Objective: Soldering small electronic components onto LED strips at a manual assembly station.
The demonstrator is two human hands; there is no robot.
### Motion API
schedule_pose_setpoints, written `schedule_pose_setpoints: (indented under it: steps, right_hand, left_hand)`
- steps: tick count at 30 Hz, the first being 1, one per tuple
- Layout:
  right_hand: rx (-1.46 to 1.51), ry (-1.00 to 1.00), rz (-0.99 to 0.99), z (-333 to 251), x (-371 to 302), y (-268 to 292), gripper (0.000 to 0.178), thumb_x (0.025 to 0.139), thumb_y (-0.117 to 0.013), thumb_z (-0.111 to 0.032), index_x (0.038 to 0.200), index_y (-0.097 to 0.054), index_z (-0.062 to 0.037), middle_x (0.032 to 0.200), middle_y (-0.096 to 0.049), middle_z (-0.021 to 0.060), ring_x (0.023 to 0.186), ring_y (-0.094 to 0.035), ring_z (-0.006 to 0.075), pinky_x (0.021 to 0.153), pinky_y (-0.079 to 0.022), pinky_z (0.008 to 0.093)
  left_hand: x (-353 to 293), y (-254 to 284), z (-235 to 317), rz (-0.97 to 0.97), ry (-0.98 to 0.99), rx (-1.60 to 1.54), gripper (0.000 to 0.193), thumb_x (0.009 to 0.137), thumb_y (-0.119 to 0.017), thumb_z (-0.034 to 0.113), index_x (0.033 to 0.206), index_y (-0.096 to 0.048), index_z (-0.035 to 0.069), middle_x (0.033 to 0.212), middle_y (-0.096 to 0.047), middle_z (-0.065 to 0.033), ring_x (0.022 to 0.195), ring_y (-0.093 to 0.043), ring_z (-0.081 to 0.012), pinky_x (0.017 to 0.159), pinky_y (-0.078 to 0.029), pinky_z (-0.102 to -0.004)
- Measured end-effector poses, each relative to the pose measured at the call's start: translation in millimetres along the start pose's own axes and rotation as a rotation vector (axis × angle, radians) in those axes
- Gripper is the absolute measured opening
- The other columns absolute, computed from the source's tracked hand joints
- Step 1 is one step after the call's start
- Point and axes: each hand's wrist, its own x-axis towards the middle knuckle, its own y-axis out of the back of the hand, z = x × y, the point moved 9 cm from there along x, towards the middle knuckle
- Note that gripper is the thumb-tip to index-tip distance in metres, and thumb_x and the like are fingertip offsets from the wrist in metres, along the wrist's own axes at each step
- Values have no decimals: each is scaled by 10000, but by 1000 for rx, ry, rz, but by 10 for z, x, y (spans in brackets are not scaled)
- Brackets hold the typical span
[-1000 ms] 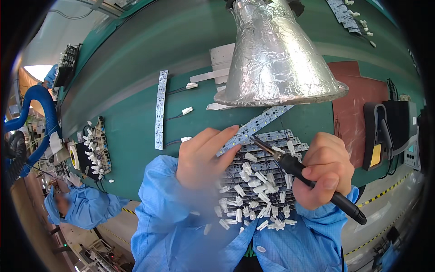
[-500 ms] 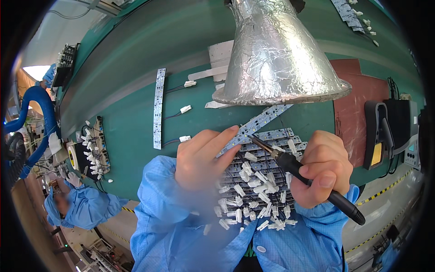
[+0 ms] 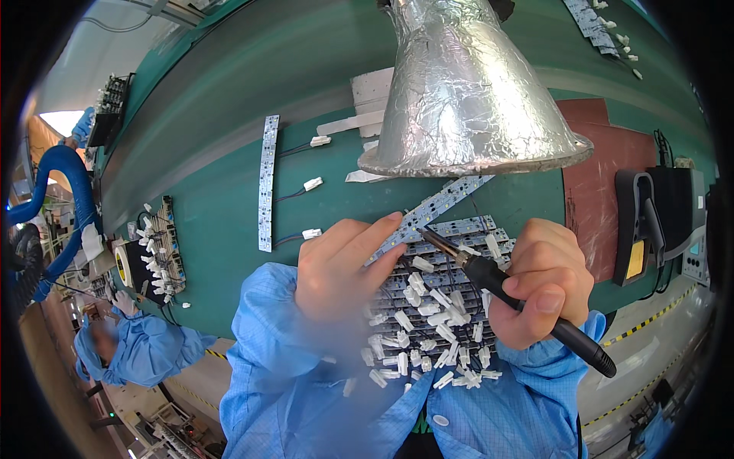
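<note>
My left hand [image 3: 336, 260] grips the lower end of a narrow LED circuit board [image 3: 437, 205] between thumb and fingers. That board slants up to the right, and its far end passes behind a foil-covered hood. Held like a pen in my right hand [image 3: 544, 287] is a soldering iron [image 3: 489, 277] with a black handle. Its tip meets or nearly meets the board's edge just right of my left fingertips; contact is too small to make out. Beneath both hands lies a pile of similar boards [image 3: 459, 227] with many white wire connectors [image 3: 434, 310].
The foil-covered hood [image 3: 466, 99] hangs over the bench. A separate LED board [image 3: 267, 183] with three wired connectors lies left on the green mat [image 3: 218, 222]. At right are a reddish-brown sheet [image 3: 592, 199] and a black soldering stand [image 3: 638, 222]. Another person [image 3: 145, 344] works far left.
My right hand and the soldering iron have shifted very slightly upward. My left hand and the board it grips look unmoved.
</note>
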Motion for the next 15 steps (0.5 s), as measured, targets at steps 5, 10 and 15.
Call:
schedule_pose_setpoints:
  steps: [5, 10, 15]
  right_hand:
    - [-9, -24, 18, 8, 12, 45, 324, 993, -393, -203, 701, -429, -68, 484, -384, 24, 380, -336, 122, 390, -250, 307]
    - [-51, -130, 136, 139, -4, 411, 359, 1012, -364, -250, 715, -448, -68, 511, -369, 36, 440, -324, 131, 424, -257, 302]
    - [-165, -197, 69, 292, -25, 437, 356, 1013, -361, -210, 715, -459, -40, 562, -398, 59, 467, -336, 132, 443, -262, 301]
  left_hand:
    - [9, 17, 8, 2, 7, 4, 417, 707, -819, -2, 1104, -695, -33, 747, -603, -116, 597, -561, -204, 543, -454, -292]
    - [23, 68, -48, -19, 56, -5, 406, 707, -812, 2, 1094, -695, -39, 726, -589, -115, 593, -551, -202, 542, -440, -292]
    - [-4, 60, -95, -51, 51, 18, 391, 712, -803, 1, 1086, -696, -38, 717, -584, -112, 595, -550, -201, 545, -434, -291]
